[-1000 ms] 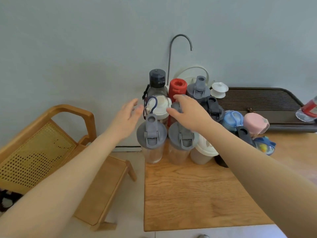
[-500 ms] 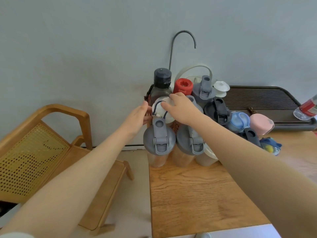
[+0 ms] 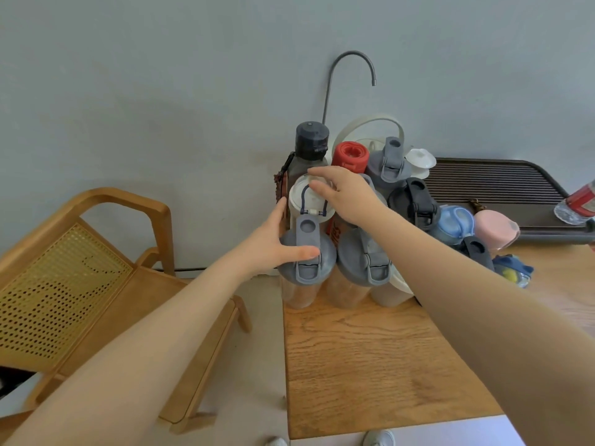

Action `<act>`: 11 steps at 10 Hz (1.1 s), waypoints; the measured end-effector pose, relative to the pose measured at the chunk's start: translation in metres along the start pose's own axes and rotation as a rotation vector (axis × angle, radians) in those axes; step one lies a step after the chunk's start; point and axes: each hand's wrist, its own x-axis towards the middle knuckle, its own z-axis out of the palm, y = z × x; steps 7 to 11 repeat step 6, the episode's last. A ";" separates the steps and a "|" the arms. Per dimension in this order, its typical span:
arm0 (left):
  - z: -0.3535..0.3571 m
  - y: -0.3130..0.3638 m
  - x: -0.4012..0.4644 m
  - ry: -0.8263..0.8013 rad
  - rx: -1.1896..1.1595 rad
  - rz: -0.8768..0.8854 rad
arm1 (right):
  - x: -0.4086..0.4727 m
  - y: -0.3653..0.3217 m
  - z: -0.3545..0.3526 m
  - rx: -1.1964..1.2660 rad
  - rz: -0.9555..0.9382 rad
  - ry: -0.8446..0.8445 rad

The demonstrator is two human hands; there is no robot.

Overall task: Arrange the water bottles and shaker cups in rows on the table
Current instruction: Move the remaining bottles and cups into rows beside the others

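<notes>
Bottles and shaker cups stand bunched at the far left corner of the wooden table (image 3: 370,365). Two grey-lidded shaker cups (image 3: 306,272) (image 3: 363,262) form the front, with a white-lidded cup (image 3: 391,292) beside them. Behind them stands a white-lidded bottle (image 3: 304,201) with a blue loop. My right hand (image 3: 347,194) rests on that white lid, fingers stretched leftward. My left hand (image 3: 273,243) touches the bottle's left side, its thumb lying across the front-left grey lid. Farther back are a dark bottle with a black cap (image 3: 311,140), a red bottle (image 3: 350,156) and a grey-lidded one (image 3: 388,162).
Black-lidded (image 3: 415,201), blue-lidded (image 3: 457,223) and pink (image 3: 494,225) bottles crowd the right of the cluster. A dark slatted tray (image 3: 495,181) lies at the back right, with a red-labelled plastic bottle (image 3: 579,204) on it. A curved metal spout (image 3: 331,78) rises behind. A wooden chair (image 3: 96,268) stands left.
My right hand slid left from the grey lids onto the white lid. My left hand came in to the white-lidded bottle, then dropped lower, thumb now over the grey lid.
</notes>
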 end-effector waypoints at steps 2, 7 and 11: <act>0.000 -0.001 0.002 -0.017 -0.107 -0.095 | -0.002 0.002 0.007 -0.012 0.006 0.075; 0.006 0.000 0.003 0.032 -0.017 -0.038 | -0.031 -0.010 0.004 -0.086 0.043 0.098; 0.006 0.000 0.003 0.032 -0.017 -0.038 | -0.031 -0.010 0.004 -0.086 0.043 0.098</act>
